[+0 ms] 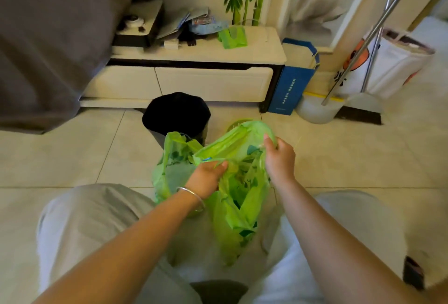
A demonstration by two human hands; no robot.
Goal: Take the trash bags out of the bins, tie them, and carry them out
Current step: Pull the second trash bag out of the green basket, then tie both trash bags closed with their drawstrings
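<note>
Green trash bag (238, 197): thin plastic, partly filled, hanging between the person's knees above the tiled floor (72, 153), mouth gathered upward. Left hand (207, 177): fingers curled round a bunched fold of the bag's rim, a metal bangle (194, 197) on the wrist. Right hand (278, 158): pinching the opposite side of the rim, pulled up and outward. Second green bag portion (169, 160): slumped just left of the held one, touching it. Black bin (177, 116): upright on the floor just behind the bags, before a white low cabinet (194, 80). Blue paper bag (294, 78): standing beside the cabinet's right end. Broom and dustpan (358, 107): leaning further right.
</note>
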